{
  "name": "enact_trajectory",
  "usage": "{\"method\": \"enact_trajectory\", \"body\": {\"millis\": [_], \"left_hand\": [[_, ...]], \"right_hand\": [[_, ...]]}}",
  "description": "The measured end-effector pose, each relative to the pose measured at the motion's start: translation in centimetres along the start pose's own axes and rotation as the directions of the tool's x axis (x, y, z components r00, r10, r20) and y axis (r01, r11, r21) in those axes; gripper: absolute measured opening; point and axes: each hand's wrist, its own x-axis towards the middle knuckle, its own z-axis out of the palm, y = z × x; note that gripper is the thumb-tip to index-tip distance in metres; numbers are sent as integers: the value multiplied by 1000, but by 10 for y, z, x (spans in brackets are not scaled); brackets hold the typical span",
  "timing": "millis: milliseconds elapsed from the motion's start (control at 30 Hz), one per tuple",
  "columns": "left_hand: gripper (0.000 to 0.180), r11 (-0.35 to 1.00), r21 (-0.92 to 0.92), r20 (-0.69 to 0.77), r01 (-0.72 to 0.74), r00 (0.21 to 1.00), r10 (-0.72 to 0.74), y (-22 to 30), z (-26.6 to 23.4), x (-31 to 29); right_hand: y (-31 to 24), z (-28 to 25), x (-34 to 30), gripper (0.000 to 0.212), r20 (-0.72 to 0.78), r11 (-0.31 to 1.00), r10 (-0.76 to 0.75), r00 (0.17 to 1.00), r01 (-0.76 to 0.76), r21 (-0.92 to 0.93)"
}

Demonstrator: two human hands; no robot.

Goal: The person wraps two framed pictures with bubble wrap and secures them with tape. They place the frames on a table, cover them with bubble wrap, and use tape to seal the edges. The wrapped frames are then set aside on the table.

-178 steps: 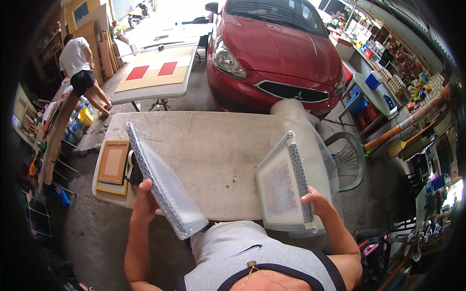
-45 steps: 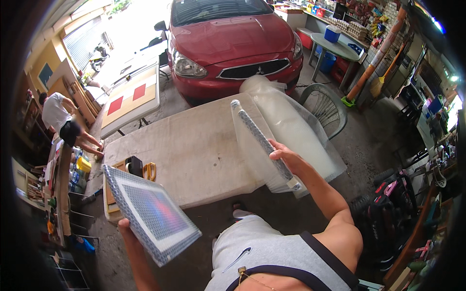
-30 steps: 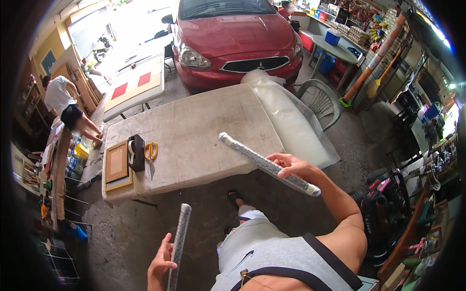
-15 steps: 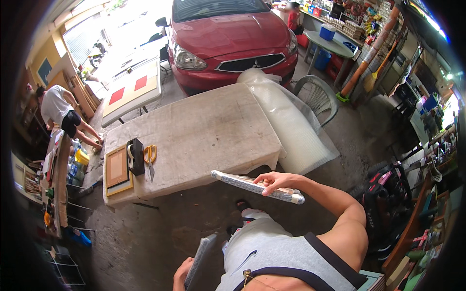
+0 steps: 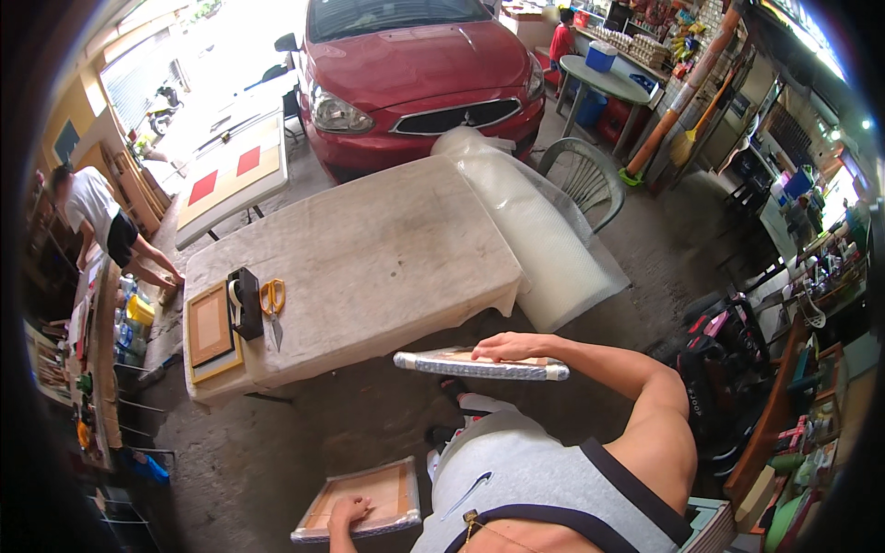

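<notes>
My right hand (image 5: pixel 509 346) grips a picture frame wrapped in bubble wrap (image 5: pixel 481 370), held nearly level in front of the near table edge. Seen mostly from its edge, this frame shows a strip of brown backing. Low at the left, my left hand (image 5: pixel 348 512) holds a second bubble-wrapped frame (image 5: pixel 387 483), its brown back facing up. The fingers of the left hand are curled over the backing. Both frames are off the cloth-covered table (image 5: pixel 369 249).
On the table's left end lie two stacked frames (image 5: pixel 210 323), a black tape dispenser (image 5: pixel 245 304) and orange-handled scissors (image 5: pixel 273 304). Bubble wrap (image 5: pixel 544 249) hangs over its right side. Beyond stand a red car (image 5: pixel 415 78) and a green chair (image 5: pixel 590 175). A person (image 5: pixel 97 212) bends at far left.
The left-hand frame has turned from edge-on to show its back. The right-hand frame has tilted nearer to level. The whole view has shifted slightly.
</notes>
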Motion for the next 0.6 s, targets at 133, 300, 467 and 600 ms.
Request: {"method": "enact_trajectory", "body": {"millis": [133,300,467,600], "left_hand": [[40,994,98,-45,-43,998,48,-3,1,12],[46,977,209,-11,-49,999,52,16,0,21],[49,943,325,-24,-66,997,78,29,1,22],[52,905,415,-78,-97,987,141,31,8,24]], "right_hand": [[-3,10,16,69,96,976,-47,994,66,-207],[-12,43,56,79,271,915,-28,962,134,-381],[-30,83,88,80,478,744,-59,876,358,-565],[-52,112,112,78,539,670,21,842,388,-633]]}}
